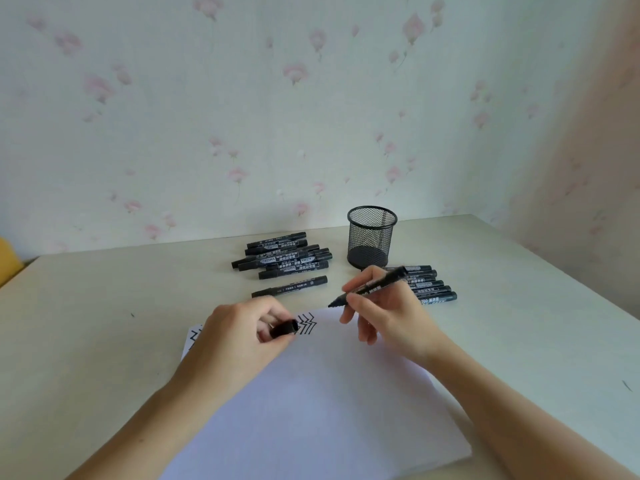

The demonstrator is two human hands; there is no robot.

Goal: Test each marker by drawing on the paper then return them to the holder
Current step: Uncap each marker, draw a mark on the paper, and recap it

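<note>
— Why's the cap off to one side like that?

— So the tip is free. The left hand (239, 336) has its fingers curled round the cap (284, 329), low over the paper (311, 393), near enough to snap back on. It may also be steadying the sheet, though I can't tell whether it actually presses down.

— And the other one?

— The right hand (384, 308) pinches the open marker (369, 286) in a writing grip, tip slanted down at the paper's far edge, just right of the zigzags (307, 323) already drawn there. I can't tell whether the tip touches.

— Two heaps of markers, though?

— My guess is sorting. The big pile (282, 256) and the single marker (290, 286) in front of it lie left of the mesh holder (372, 237); a neat row (427, 284) lies right of it, behind the writing hand. Which is tested, I couldn't say.

— Anything in the holder?

— It looks empty from here, standing upright at the back of the tabletop (104, 323), so none have gone home yet.
</note>
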